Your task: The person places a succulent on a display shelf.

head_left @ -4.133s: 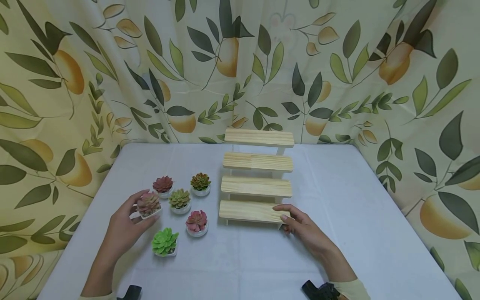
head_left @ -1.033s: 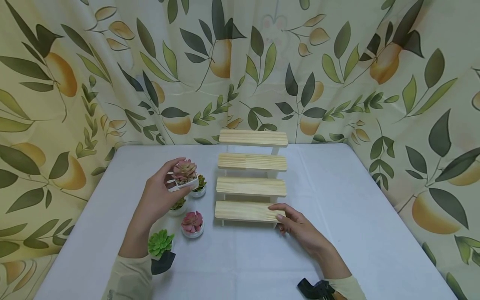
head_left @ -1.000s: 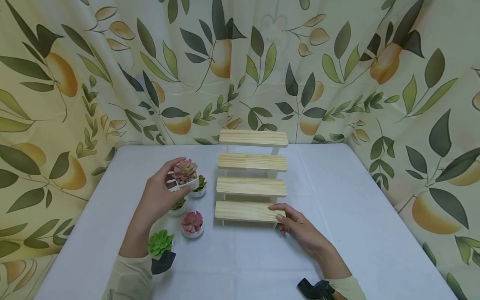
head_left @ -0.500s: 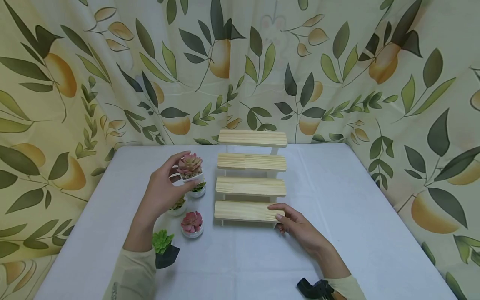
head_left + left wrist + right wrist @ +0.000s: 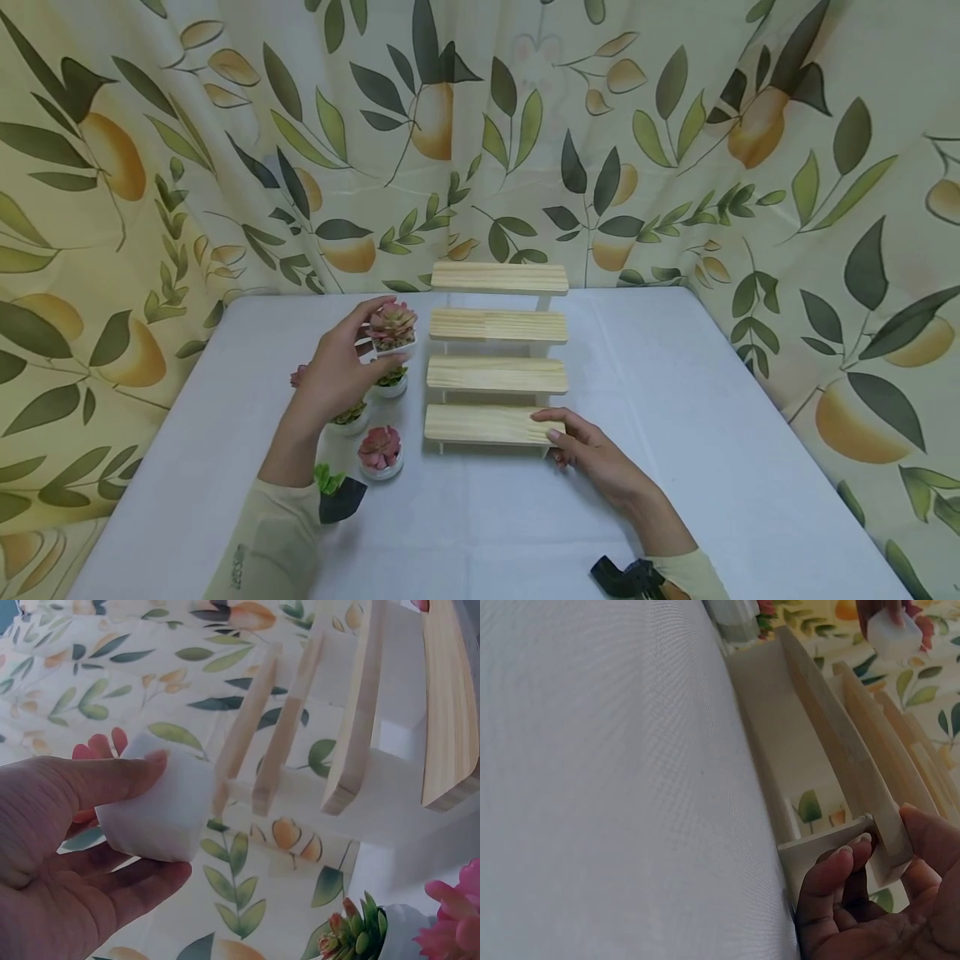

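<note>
In the head view my left hand (image 5: pixel 337 367) holds a pink potted succulent (image 5: pixel 393 325) up off the table, left of the stand's upper boards. Thumb and fingers grip its white pot (image 5: pixel 161 806), seen from below in the left wrist view. A four-step wooden display stand (image 5: pixel 480 425) stands mid-table, nothing on its boards. My right hand (image 5: pixel 596 454) grips the right end of its lowest board (image 5: pixel 847 761), thumb on one face and fingers curled under. Behind the held pot sits a green-brown succulent (image 5: pixel 392 377), partly covered.
More potted succulents stand on the white-covered table (image 5: pixel 675 417): a pink one (image 5: pixel 380 448), a pale green one (image 5: pixel 350 413) and a dark red one (image 5: pixel 297 376) mostly hidden by my left hand. A black wrist device (image 5: pixel 342 500) overlaps a bright green one (image 5: pixel 327 477). A patterned curtain (image 5: pixel 510 208) hangs behind.
My left hand has picked up the pink succulent and carried it up and right toward the stand, moving slightly farther in the last half second. My right hand keeps its grip on the lowest board.
</note>
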`<state>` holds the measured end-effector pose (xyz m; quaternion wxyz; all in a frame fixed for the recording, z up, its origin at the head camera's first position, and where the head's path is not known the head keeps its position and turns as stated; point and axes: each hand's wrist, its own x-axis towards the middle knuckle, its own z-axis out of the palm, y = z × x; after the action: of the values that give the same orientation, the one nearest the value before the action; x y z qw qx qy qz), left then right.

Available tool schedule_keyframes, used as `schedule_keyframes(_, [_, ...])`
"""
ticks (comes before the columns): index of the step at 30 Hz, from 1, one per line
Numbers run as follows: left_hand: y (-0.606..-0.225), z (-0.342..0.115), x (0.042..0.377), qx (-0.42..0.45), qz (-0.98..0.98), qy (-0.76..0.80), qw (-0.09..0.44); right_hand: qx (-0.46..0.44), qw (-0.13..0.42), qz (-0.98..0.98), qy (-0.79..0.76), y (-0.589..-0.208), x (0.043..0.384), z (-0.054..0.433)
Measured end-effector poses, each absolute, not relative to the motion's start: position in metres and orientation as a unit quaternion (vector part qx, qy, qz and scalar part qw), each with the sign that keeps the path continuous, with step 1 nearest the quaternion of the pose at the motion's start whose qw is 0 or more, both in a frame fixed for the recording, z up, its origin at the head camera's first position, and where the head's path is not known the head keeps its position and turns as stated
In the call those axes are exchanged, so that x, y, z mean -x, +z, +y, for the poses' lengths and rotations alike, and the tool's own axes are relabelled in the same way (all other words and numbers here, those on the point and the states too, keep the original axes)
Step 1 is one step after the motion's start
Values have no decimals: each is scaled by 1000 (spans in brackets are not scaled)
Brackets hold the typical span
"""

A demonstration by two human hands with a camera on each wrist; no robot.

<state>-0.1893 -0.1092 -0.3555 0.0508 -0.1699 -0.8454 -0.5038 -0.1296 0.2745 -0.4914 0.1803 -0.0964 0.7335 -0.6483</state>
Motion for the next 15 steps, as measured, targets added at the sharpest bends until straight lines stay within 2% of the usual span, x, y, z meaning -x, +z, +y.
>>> schedule_keyframes(15, [-354,-92,201,192,-835,-511,64,97,183,730,-652,-490,128,275])
